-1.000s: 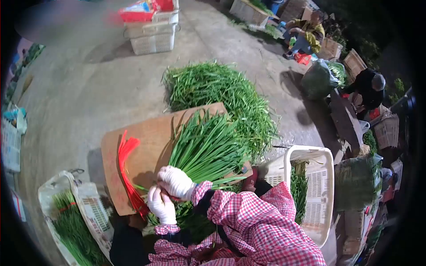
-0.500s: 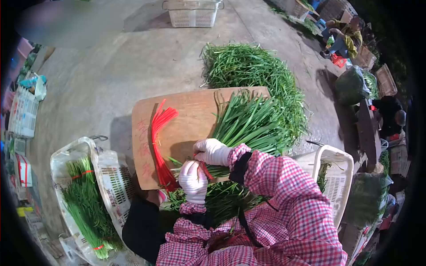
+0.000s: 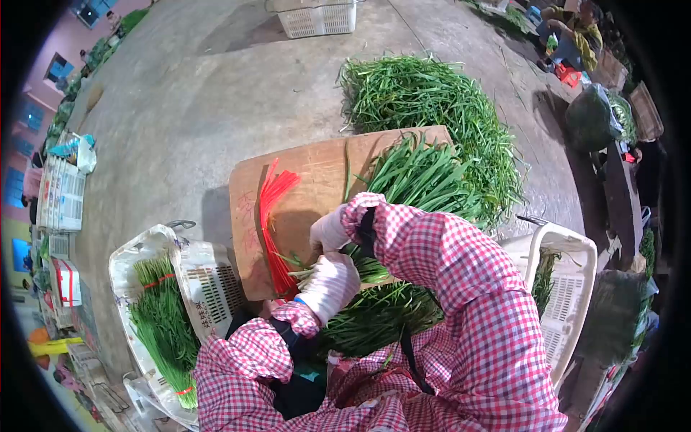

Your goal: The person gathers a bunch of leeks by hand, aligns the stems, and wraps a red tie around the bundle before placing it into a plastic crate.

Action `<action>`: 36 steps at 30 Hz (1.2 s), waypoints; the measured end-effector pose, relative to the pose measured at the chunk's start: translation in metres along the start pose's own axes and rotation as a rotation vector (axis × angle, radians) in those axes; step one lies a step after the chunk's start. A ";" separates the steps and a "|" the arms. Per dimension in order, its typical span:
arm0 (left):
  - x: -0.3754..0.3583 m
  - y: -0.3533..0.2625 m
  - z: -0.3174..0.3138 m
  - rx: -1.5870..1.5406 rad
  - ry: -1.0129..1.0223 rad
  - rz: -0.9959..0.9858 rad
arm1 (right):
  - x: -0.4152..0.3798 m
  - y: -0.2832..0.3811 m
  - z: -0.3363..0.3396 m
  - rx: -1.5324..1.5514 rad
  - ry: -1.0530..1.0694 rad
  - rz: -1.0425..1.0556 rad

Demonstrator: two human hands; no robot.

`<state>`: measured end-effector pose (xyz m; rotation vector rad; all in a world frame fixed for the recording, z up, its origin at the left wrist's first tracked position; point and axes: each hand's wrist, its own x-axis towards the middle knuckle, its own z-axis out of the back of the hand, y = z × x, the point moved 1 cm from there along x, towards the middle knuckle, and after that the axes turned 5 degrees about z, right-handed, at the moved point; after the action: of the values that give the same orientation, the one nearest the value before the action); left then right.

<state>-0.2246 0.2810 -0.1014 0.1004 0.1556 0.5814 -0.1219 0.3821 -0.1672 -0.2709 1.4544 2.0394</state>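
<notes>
Both my hands wear white gloves and meet at the front of a wooden board (image 3: 317, 173). My left hand (image 3: 332, 284) is closed round a small bunch of garlic chives (image 3: 371, 268), its pale stalk ends poking out to the left. Just above it, my right hand (image 3: 329, 229) is closed against the same bunch; its fingertips and whatever they grip are hidden. Left of the hands, a bundle of red ties (image 3: 270, 216) lies on the board. Loose garlic chives (image 3: 417, 173) cover the board's right side.
A large heap of greens (image 3: 432, 93) lies on the floor behind the board. White baskets stand at my left (image 3: 209, 281) and right (image 3: 565, 302), the left one holding tied greens (image 3: 162, 317). Another basket (image 3: 317, 20) is farther off. A person (image 3: 576, 36) sits at far right.
My left hand has turned, its forearm swinging out to the left. My right hand has lowered slightly towards it. The red strip seen between the hands no longer shows. The view has shifted.
</notes>
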 end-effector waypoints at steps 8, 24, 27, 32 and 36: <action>-0.010 -0.036 -0.007 0.065 -0.018 -0.290 | 0.004 0.037 -0.022 -0.377 -0.003 -0.099; 0.019 0.008 0.013 -0.319 0.307 0.164 | -0.150 0.081 -0.095 0.620 -1.530 0.120; 0.022 0.004 0.023 -0.303 0.289 0.203 | -0.119 0.080 -0.175 0.761 -1.468 -0.027; 0.019 0.005 0.020 -0.447 0.272 0.258 | -0.091 0.102 -0.194 0.380 -1.344 -0.353; 0.014 0.006 0.014 -0.503 0.213 0.255 | -0.072 0.095 -0.191 0.303 -1.511 -0.318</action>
<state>-0.2140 0.2934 -0.0887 -0.4370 0.2001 0.8701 -0.1541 0.1626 -0.1291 0.9193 0.5987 1.0969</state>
